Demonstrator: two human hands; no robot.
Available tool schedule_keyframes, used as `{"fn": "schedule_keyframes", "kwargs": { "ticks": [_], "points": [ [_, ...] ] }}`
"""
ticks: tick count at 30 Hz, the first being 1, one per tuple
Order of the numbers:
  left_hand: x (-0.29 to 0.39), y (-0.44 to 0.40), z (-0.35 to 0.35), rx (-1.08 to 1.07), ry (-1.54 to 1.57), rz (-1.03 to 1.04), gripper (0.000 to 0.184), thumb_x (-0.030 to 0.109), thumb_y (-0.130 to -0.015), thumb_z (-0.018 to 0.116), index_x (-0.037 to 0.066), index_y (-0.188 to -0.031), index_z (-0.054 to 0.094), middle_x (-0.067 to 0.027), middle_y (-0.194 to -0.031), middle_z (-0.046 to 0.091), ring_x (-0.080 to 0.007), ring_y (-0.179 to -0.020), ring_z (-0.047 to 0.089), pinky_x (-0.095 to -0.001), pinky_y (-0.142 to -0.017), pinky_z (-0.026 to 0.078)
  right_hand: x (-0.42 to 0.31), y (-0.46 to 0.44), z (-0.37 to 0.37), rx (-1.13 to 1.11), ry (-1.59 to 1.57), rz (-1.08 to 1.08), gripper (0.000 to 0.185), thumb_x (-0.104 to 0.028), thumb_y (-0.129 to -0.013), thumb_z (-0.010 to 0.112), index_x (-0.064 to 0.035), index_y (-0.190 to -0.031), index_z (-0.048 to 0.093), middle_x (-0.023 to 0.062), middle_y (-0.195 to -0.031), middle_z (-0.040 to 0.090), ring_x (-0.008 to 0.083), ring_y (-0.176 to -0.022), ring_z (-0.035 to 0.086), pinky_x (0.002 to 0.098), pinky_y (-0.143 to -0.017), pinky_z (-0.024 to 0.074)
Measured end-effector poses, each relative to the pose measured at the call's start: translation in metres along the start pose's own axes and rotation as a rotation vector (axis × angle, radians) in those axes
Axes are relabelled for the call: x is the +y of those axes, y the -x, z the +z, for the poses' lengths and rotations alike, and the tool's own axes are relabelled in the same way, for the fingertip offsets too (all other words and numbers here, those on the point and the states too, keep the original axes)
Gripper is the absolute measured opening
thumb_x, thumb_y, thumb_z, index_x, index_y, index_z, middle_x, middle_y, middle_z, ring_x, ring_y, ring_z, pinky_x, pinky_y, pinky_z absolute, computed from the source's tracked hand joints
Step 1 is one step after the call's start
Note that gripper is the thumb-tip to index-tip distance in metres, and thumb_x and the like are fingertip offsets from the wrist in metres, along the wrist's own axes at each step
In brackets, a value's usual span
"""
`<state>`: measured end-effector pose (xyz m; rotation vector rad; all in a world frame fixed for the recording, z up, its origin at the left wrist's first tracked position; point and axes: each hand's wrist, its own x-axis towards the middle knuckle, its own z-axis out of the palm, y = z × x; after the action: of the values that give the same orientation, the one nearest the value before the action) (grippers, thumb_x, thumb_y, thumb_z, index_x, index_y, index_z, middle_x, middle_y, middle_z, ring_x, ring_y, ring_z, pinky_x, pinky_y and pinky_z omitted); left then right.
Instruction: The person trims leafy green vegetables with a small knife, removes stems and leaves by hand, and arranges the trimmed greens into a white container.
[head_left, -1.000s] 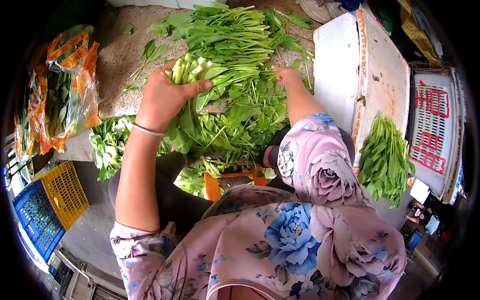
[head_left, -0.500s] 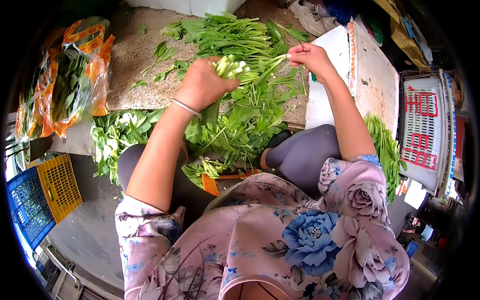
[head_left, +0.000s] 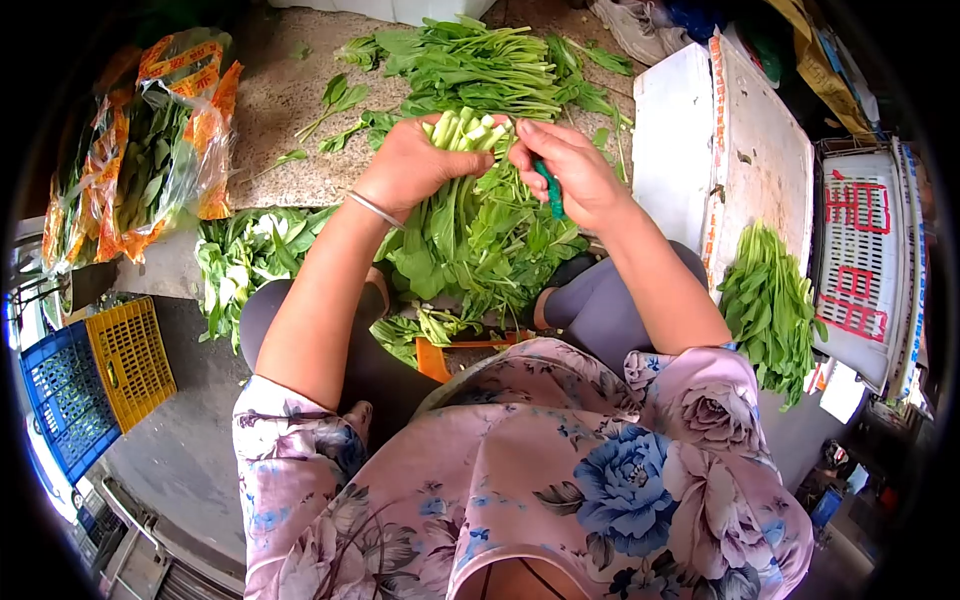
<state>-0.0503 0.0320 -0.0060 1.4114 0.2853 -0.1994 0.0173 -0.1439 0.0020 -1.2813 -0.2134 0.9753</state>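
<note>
My left hand is closed around a bunch of leafy greens, its pale cut stem ends pointing up and its leaves hanging below. Close beside those stem ends is my right hand, fingers wrapped around a small knife with a green handle. The blade is mostly hidden by the fingers. Beneath both hands spreads a loose heap of greens. Just beyond, a pile of greens lies with its stems toward the right on the speckled stone slab.
Plastic bags of greens stand at the left, above a yellow crate and a blue crate. A white foam box is at the right, with more greens beside it. A white crate stands farther right.
My right hand has moved left and nearer to the bunch; the stalk it pinched out to the right is no longer in its fingers. My left hand still grips the bunch.
</note>
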Motion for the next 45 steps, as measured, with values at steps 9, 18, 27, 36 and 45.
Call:
{"fn": "schedule_keyframes", "kwargs": {
  "ticks": [9,18,27,36,45],
  "points": [
    [0.005,0.002,-0.026,0.087,0.027,-0.108,0.019,0.003,-0.068,0.07,0.0,-0.084,0.06,-0.0046,-0.072,0.062,-0.0111,-0.061,0.058,-0.0241,-0.053,0.047,0.069,-0.014,-0.005,-0.067,0.139,0.584,0.038,-0.037,-0.087,0.052,-0.0063,-0.109,0.052,-0.0029,-0.063,0.044,0.0044,-0.048,0.037,0.0186,-0.038,0.0286],
    [0.001,-0.006,-0.06,0.474,-0.688,0.274,0.046,0.02,-0.059,0.073,0.003,-0.098,0.059,-0.0097,-0.08,0.064,-0.0193,-0.066,0.061,-0.0299,-0.067,0.049,0.127,-0.113,-0.096,0.981,0.098,0.469,0.038,-0.027,-0.083,0.059,-0.0008,-0.108,0.049,0.0123,-0.075,0.058,0.0154,-0.048,0.052,0.0236,-0.035,0.0314],
    [0.013,-0.006,-0.065,0.49,-0.898,0.136,0.036,0.027,-0.064,0.069,0.0,-0.086,0.062,-0.0094,-0.066,0.063,-0.0169,-0.057,0.059,-0.0299,-0.057,0.047,0.141,-0.134,-0.116,0.965,-0.237,0.392,0.015,-0.008,-0.08,0.061,-0.0001,-0.091,0.055,0.014,-0.074,0.061,0.0179,-0.058,0.061,0.0227,-0.036,0.0347],
    [0.012,-0.008,-0.057,0.467,-0.858,0.175,0.035,0.029,-0.059,0.067,0.003,-0.082,0.063,-0.0169,-0.071,0.062,-0.0285,-0.066,0.061,-0.0359,-0.065,0.05,0.069,-0.057,-0.062,0.781,0.033,-0.064,0.016,-0.012,-0.079,0.064,-0.0042,-0.09,0.056,0.0035,-0.08,0.063,0.0115,-0.067,0.062,0.0212,-0.046,0.0355],
    [0.014,-0.004,-0.043,0.406,-0.927,0.193,0.036,0.032,-0.059,0.067,0.002,-0.079,0.063,-0.0191,-0.07,0.061,-0.0311,-0.067,0.061,-0.0375,-0.065,0.05,0.009,0.011,-0.043,0.637,0.049,-0.252,0.02,-0.015,-0.077,0.066,-0.0028,-0.09,0.058,0.0037,-0.079,0.062,0.0104,-0.066,0.06,0.02,-0.047,0.0351]
  ]
}}
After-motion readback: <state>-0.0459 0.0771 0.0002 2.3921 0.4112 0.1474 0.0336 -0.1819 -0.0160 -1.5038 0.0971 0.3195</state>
